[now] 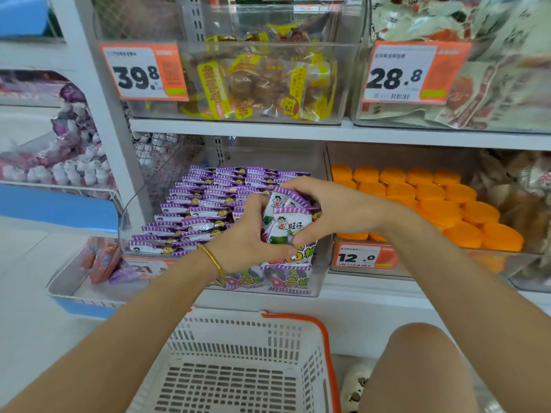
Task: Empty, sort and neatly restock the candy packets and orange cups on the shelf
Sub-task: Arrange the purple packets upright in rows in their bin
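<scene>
Purple-and-white candy packets (196,210) lie in tidy overlapping rows inside a clear bin (131,210) on the lower shelf. Over the bin's front right part, my left hand (241,236) and my right hand (325,204) both grip a small stack of candy packets (284,225), left from below and the side, right from above. More packets (286,278) stand against the bin's front wall. Orange cups (432,195) with orange lids sit in rows in the clear bin to the right.
A white plastic basket (238,368) with an orange handle stands on the floor below my arms. My knee (417,368) is at lower right. Upper shelf bins hold yellow snacks (262,81) and pale bags (492,84). A tray (59,284) with red packets sits at left.
</scene>
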`<state>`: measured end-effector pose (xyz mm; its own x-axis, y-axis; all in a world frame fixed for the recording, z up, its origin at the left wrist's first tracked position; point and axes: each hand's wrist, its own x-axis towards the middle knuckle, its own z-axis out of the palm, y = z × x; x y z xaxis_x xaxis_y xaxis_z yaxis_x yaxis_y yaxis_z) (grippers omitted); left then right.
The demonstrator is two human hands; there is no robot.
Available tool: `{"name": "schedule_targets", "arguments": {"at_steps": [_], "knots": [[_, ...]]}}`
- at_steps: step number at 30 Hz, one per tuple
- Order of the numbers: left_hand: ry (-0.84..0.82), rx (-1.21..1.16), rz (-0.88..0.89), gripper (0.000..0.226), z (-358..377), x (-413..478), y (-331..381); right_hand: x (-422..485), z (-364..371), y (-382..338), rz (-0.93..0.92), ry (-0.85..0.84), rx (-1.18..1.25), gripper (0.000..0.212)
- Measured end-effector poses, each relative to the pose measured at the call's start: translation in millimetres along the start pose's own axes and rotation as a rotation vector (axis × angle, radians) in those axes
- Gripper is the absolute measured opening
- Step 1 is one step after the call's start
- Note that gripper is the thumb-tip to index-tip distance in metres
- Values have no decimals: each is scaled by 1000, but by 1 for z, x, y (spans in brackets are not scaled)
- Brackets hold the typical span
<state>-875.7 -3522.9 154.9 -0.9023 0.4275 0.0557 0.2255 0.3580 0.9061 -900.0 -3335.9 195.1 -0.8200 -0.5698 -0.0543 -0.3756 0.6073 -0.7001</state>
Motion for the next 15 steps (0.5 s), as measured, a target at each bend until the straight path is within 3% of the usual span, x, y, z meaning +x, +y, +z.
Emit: {"name": "schedule_targets", "arguments": {"at_steps": [4,7,10,12,15], "knots": [[99,31,44,63,2,8,1,-5,1,-1,-53,118,102,58],[76,-9,58,67,-4,16,-2,-13,-2,1,-77,225,141,49],[147,-178,40,42,-13,17,-6,-28,-13,12,-77,412,174,48],[202,21,120,23,-20,17,-17,-40,-22,20,-68,488,250,48],[-68,464,225,27,-19,23,-33,-51,-26,25,-49,432,357,49]]}}
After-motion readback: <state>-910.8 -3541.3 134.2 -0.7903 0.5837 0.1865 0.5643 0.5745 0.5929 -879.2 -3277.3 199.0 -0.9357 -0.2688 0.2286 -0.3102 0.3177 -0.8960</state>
